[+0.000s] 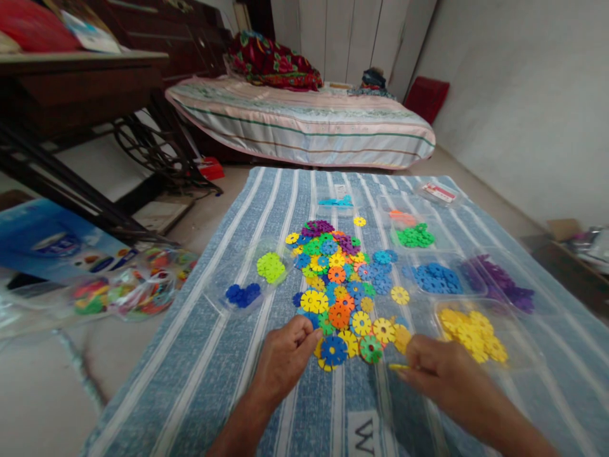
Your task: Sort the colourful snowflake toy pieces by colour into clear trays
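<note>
A heap of flat, flower-shaped plastic discs (340, 282) in many colours lies on a blue striped cloth (214, 355). My left hand (285, 355) rests with curled fingers at the heap's near left edge, touching discs there; whether it holds one is hidden. My right hand (440, 371) is at the heap's near right edge and pinches a yellow disc (398, 367) edge-on between thumb and fingers. Just right of that hand stands a clear tray of yellow discs (471, 333).
Clear trays hold sorted discs: lime (270, 266), dark blue (242, 295), green (415, 236), blue (436, 278), purple (499, 279). A plastic bag of coloured pieces (137, 285) lies left of the cloth. A mattress (304, 124) and a dark table (80, 82) stand behind.
</note>
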Action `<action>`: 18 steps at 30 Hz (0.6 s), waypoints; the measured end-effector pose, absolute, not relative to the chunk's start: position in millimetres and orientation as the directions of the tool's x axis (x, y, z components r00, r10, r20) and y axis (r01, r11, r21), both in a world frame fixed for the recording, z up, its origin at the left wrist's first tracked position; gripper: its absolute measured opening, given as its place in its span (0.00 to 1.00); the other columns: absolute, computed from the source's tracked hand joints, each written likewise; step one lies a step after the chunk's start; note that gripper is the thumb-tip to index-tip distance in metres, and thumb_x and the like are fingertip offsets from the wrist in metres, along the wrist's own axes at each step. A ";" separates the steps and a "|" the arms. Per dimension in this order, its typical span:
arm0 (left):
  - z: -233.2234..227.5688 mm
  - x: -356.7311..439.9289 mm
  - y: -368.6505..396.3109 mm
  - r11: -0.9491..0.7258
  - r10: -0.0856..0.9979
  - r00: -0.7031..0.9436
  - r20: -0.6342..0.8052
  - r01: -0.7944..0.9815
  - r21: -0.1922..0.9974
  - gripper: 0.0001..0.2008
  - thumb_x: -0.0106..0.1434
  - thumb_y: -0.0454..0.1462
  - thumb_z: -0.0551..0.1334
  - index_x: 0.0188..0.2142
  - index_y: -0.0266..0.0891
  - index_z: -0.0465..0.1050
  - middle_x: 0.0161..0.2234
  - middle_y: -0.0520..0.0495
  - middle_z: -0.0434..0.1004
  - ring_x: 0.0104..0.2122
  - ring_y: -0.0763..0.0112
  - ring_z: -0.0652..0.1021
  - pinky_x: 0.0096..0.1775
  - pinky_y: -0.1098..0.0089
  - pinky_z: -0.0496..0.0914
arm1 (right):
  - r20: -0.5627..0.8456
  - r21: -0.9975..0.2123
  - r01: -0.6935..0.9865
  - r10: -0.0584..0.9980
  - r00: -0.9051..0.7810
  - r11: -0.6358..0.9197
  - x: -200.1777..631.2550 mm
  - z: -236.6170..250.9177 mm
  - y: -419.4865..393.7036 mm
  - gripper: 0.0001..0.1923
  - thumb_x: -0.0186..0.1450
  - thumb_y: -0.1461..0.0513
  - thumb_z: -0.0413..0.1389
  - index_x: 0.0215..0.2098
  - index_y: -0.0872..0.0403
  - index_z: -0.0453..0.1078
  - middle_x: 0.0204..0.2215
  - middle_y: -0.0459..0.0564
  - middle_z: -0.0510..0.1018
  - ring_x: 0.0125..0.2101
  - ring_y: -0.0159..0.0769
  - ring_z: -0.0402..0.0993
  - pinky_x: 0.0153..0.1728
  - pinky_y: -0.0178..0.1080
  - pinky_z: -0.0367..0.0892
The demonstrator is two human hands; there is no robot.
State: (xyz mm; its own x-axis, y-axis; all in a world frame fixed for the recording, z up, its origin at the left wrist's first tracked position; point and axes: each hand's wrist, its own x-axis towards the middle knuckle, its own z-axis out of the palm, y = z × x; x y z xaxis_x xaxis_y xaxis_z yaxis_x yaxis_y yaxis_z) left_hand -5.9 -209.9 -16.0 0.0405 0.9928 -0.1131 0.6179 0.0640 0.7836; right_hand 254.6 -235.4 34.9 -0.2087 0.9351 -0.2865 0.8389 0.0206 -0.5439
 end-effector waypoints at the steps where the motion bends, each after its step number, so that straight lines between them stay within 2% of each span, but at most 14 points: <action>1: -15.6 -5.7 -209.9 0.061 0.993 0.039 -0.109 0.620 0.783 0.12 0.58 0.44 0.56 0.23 0.40 0.63 0.16 0.59 0.58 0.18 0.78 0.63 0.23 0.76 0.57 | -0.251 -0.534 0.846 0.952 -0.176 0.016 268.5 39.4 -235.9 0.13 0.60 0.57 0.50 0.20 0.52 0.58 0.16 0.40 0.65 0.19 0.27 0.62 0.21 0.30 0.52; 4: -14.2 -4.9 -209.6 0.044 0.995 0.041 -0.089 0.624 0.780 0.13 0.59 0.44 0.56 0.23 0.40 0.62 0.15 0.60 0.55 0.17 0.78 0.61 0.23 0.76 0.56 | -0.157 -0.446 0.894 0.987 -0.024 -0.049 313.6 48.8 -234.2 0.16 0.60 0.51 0.49 0.20 0.51 0.61 0.16 0.42 0.67 0.18 0.30 0.64 0.21 0.32 0.55; 8: -12.4 -3.6 -209.3 0.023 0.997 0.043 -0.065 0.638 0.770 0.13 0.59 0.44 0.55 0.23 0.40 0.63 0.16 0.59 0.55 0.18 0.78 0.61 0.24 0.76 0.56 | -0.019 -0.230 0.944 0.971 0.239 -0.237 340.8 46.6 -230.2 0.15 0.58 0.49 0.50 0.36 0.49 0.71 0.21 0.45 0.75 0.20 0.36 0.71 0.22 0.35 0.59; 10: -12.2 -3.0 -209.2 0.021 0.998 0.036 -0.057 0.645 0.764 0.12 0.60 0.44 0.54 0.24 0.40 0.63 0.16 0.59 0.56 0.18 0.77 0.62 0.24 0.76 0.57 | -0.029 -0.227 0.953 0.979 0.200 -0.202 328.1 40.8 -229.7 0.17 0.61 0.50 0.49 0.40 0.48 0.71 0.24 0.46 0.78 0.23 0.38 0.74 0.24 0.36 0.61; 12: -12.9 -2.7 -209.1 0.020 0.998 0.028 -0.050 0.647 0.762 0.13 0.60 0.44 0.54 0.24 0.40 0.63 0.17 0.58 0.57 0.19 0.77 0.63 0.24 0.76 0.57 | -0.117 -0.223 0.969 0.990 0.082 -0.107 302.5 34.2 -229.8 0.15 0.63 0.52 0.48 0.41 0.48 0.72 0.24 0.47 0.78 0.26 0.39 0.75 0.26 0.36 0.62; 14: -14.6 -2.8 -208.9 0.018 0.999 0.027 -0.047 0.647 0.762 0.13 0.60 0.45 0.53 0.24 0.41 0.64 0.17 0.58 0.59 0.19 0.76 0.64 0.24 0.76 0.58 | -0.212 -0.135 0.990 0.977 0.007 -0.037 273.5 27.6 -229.4 0.14 0.64 0.55 0.48 0.42 0.48 0.71 0.25 0.49 0.79 0.29 0.42 0.77 0.27 0.37 0.63; 18: -18.5 -4.4 -208.7 0.011 0.999 0.033 -0.043 0.647 0.762 0.13 0.61 0.45 0.53 0.25 0.41 0.64 0.18 0.57 0.62 0.20 0.76 0.66 0.25 0.76 0.60 | -0.303 0.045 0.999 0.953 0.005 0.008 235.5 13.7 -225.2 0.14 0.65 0.60 0.46 0.44 0.53 0.70 0.26 0.55 0.80 0.29 0.48 0.78 0.25 0.40 0.65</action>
State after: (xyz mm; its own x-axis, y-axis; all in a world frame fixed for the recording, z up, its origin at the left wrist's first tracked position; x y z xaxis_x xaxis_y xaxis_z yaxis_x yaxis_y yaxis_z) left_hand -4.4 -208.7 -18.5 0.0329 0.9985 -0.0428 0.6475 0.0114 0.7620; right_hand 235.5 -225.2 13.7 0.0054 0.9531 -0.3026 0.9990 0.0085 0.0445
